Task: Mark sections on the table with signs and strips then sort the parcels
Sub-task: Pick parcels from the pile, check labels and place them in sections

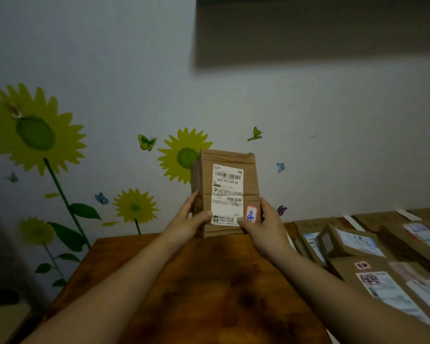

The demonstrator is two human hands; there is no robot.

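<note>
While the left hand (186,223) grips its left side and the right hand (265,228) clamps its lower right corner, the parcel (225,170) stands upright between them at the far edge of the counter (209,281). Its white label (227,194) faces the camera. A red-bordered sticker (251,214) sits just beside the right thumb. Right of the right hand, more parcels (353,243) lie flat on the counter, with a white strip (355,223) beyond them.
</note>
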